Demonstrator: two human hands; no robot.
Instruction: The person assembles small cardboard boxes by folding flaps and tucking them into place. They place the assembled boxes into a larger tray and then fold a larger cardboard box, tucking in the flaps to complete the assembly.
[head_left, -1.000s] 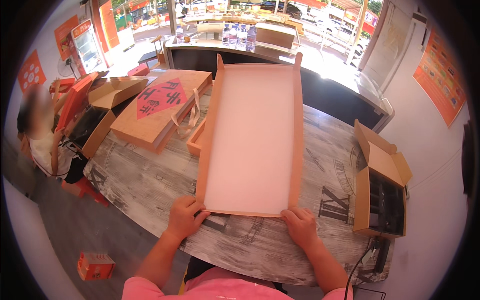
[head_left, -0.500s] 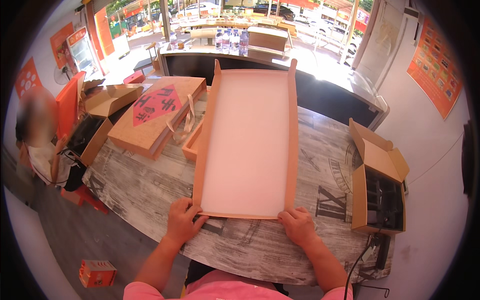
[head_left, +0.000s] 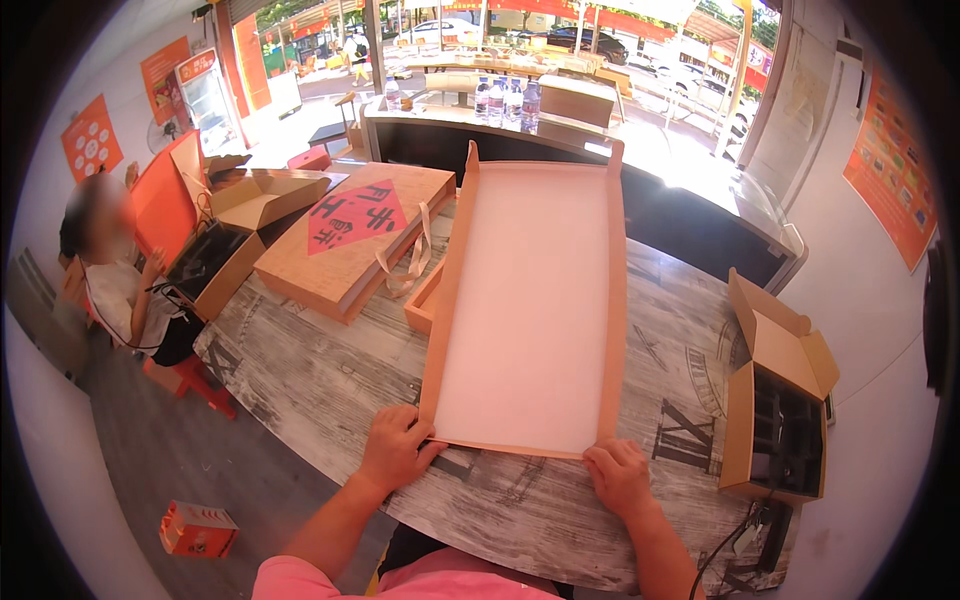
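A long flat cardboard sheet (head_left: 530, 300), white inside with raised orange-brown side flaps, lies lengthwise on the grey wood-grain table (head_left: 310, 380). My left hand (head_left: 395, 447) presses on its near left corner, fingers curled on the edge. My right hand (head_left: 618, 475) rests at its near right corner, fingertips on the edge. Neither hand lifts the sheet off the table.
A flat brown gift box (head_left: 345, 235) with a red diamond and a ribbon handle lies to the left. An open carton (head_left: 780, 400) stands at the right table edge, more open cartons (head_left: 225, 235) far left. A seated person (head_left: 110, 270) is at the left. A small orange box (head_left: 197, 528) lies on the floor.
The view has shifted slightly; the sheet and both hands stay at the near corners, with the sheet lying a little flatter and squarer to me.
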